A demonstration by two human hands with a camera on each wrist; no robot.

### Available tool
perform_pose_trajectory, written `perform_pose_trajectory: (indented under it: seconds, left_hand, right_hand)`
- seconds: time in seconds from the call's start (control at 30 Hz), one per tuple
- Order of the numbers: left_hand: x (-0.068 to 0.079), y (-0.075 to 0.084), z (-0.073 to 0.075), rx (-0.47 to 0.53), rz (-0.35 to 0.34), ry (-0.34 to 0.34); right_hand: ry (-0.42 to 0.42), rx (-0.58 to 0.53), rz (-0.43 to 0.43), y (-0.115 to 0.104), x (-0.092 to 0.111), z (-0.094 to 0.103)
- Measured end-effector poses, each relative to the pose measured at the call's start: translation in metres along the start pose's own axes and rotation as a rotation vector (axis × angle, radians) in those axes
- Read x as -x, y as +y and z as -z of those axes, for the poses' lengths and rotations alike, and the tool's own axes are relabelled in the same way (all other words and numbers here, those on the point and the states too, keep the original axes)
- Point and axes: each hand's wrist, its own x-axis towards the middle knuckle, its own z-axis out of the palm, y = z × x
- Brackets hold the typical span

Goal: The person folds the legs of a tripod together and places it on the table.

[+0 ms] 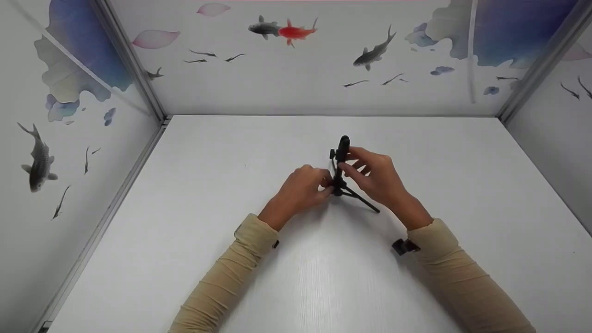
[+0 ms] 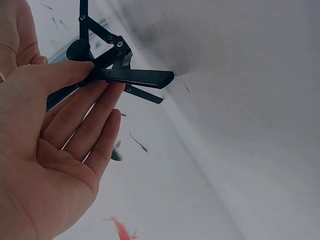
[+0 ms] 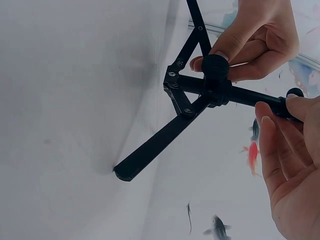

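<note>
A small black tripod (image 1: 365,203) stands on the white table in the head view, its legs spread and its column upright. My left hand (image 1: 300,189) pinches it low down, near the leg hub and a round side knob (image 3: 216,67). My right hand (image 1: 381,178) holds the upper column between thumb and fingers, beside a smaller knob (image 3: 295,93) in the right wrist view. One flat leg (image 2: 140,77) shows clearly in the left wrist view, with hinged braces above it. Part of the hub is hidden by the left fingers.
The white table (image 1: 208,152) is bounded by a back wall (image 1: 296,92) and side walls printed with fish and leaves. Metal corner posts (image 1: 134,60) join the walls. A black wrist-worn device (image 1: 404,246) sits at the right cuff.
</note>
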Motion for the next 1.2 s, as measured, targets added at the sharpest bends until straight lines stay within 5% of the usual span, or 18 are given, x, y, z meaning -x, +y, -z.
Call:
perform_pose_trajectory:
  seconds: [1.2]
  left_hand:
    - [0.0020, -0.0003, -0.0002, -0.027, -0.015, 0.061]
  right_hand:
    - [-0.003, -0.026, -0.004, 0.0010, 0.0011, -0.0007]
